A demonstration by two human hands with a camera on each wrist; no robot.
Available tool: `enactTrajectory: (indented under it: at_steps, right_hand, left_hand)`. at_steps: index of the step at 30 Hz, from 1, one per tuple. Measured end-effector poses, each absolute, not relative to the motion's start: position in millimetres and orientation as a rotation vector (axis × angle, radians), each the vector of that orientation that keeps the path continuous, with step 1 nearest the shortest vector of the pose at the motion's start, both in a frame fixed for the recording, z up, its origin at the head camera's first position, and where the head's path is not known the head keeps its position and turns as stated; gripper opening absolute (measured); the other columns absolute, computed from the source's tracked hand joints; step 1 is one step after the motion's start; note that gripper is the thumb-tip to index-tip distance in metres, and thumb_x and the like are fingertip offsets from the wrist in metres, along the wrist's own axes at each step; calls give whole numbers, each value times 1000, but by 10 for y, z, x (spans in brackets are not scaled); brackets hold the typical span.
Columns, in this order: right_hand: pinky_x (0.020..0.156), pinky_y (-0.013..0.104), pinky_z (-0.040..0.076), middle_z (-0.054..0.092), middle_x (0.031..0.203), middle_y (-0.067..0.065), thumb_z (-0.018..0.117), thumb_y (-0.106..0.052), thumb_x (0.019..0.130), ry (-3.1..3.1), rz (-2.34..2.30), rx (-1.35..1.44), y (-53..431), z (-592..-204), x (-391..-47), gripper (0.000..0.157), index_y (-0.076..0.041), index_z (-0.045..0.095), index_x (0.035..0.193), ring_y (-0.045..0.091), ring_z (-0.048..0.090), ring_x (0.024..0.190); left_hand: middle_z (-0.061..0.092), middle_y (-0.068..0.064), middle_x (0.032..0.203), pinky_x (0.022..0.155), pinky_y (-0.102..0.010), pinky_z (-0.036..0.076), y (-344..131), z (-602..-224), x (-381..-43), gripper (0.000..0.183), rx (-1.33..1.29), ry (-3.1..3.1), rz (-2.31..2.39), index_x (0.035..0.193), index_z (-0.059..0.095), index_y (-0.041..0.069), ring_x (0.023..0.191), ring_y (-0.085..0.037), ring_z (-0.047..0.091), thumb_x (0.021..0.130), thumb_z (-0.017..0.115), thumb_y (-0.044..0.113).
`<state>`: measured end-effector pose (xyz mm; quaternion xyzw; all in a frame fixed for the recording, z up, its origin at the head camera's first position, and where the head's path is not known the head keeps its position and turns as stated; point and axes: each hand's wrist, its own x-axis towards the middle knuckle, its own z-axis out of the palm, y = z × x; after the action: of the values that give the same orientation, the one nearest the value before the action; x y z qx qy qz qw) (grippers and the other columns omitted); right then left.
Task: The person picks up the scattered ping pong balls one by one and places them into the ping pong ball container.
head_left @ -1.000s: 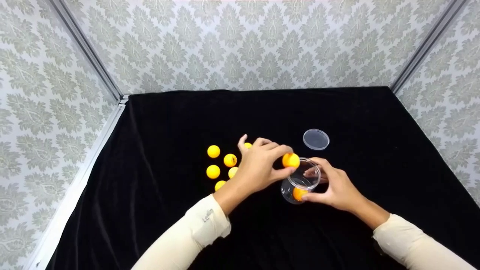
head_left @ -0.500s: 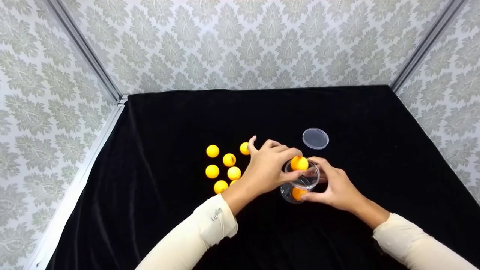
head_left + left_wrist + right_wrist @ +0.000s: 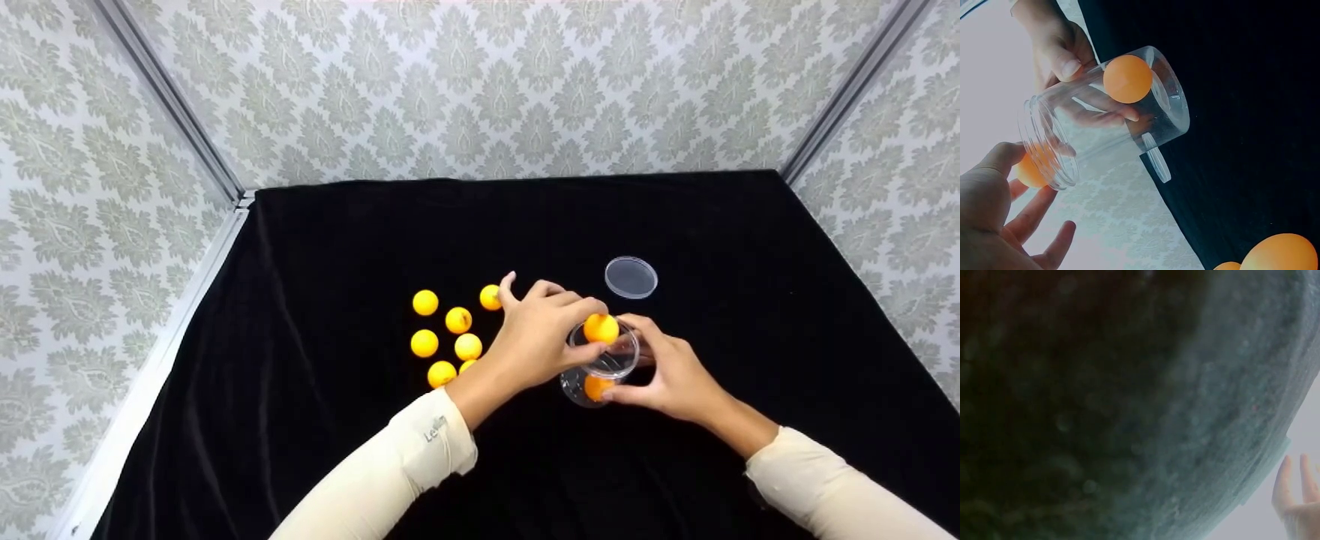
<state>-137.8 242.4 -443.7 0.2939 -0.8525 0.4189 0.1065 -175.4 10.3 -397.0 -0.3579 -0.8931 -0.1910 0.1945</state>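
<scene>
Orange ball (image 3: 601,328), pinched by the left hand (image 3: 536,334) at the mouth of the clear jar (image 3: 1095,140) that the right hand (image 3: 671,379) curls round, is apparently for loading, so next calls for loosening that pinch.

Two balls (image 3: 1279,253) cropped, left wrist view

Bunch of balls (image 3: 424,343) on counter (image 3: 360,247), left of jar (image 3: 1092,140); one ball (image 3: 1127,79) inside, another ball (image 3: 601,328) at mouth, lid (image 3: 631,277) just behind.
</scene>
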Motion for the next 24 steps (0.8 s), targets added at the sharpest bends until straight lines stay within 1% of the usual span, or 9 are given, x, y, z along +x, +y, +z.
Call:
enactTrajectory:
  at_steps: [3,7,10,14,17,22,24]
  right_hand:
    - [83,40,60,73,113,9,97,-21,67,-2513,1228,863,2439,-4488,-1405,87,-6,49,138,32,76,97]
    - [85,32,60,74,113,10,97,-24,66,-2521,1223,846,2500,-4634,-1478,91,-7,49,140,28,76,99]
    - [86,31,60,74,112,9,97,-29,67,-2534,1242,840,2547,-4730,-1529,92,-11,48,142,25,75,101]
    - [87,35,60,74,114,8,95,-33,68,-2543,1273,842,2573,-4767,-1551,91,-15,47,143,24,75,103]
    - [87,38,60,75,113,10,95,-33,68,-2544,1276,845,2560,-4746,-1538,91,-14,47,143,26,75,102]
    - [84,45,60,74,110,17,97,-23,67,-2524,1272,851,2506,-4657,-1488,90,-5,48,140,34,75,99]
    - [84,46,59,74,110,19,97,-21,66,-2524,1276,847,2500,-4634,-1471,89,-3,48,139,36,74,99]
  left_hand:
    - [74,14,113,108,-78,24,98,-3970,-1750,38,-1001,-2512,-530,118,70,34,115,-17,60,85,77,51]
    - [74,15,113,108,-78,23,87,-3966,-1745,38,-999,-2525,-531,118,70,35,116,-17,59,85,76,51]
    - [73,16,114,108,-77,23,74,-3965,-1745,37,-997,-2533,-527,119,69,35,117,-17,59,86,76,50]
    - [73,16,115,109,-77,22,46,-3956,-1743,37,-989,-2537,-527,121,69,36,118,-17,59,87,74,51]
    - [74,15,115,108,-77,23,18,-3947,-1738,36,-982,-2530,-536,120,69,36,117,-17,59,88,74,52]
    - [74,15,113,108,-76,24,-39,-3949,-1735,32,-958,-2516,-560,117,71,34,116,-17,60,89,73,51]
    - [74,15,112,108,-75,24,-69,-3952,-1729,30,-950,-2510,-582,115,71,33,115,-16,60,90,71,49]
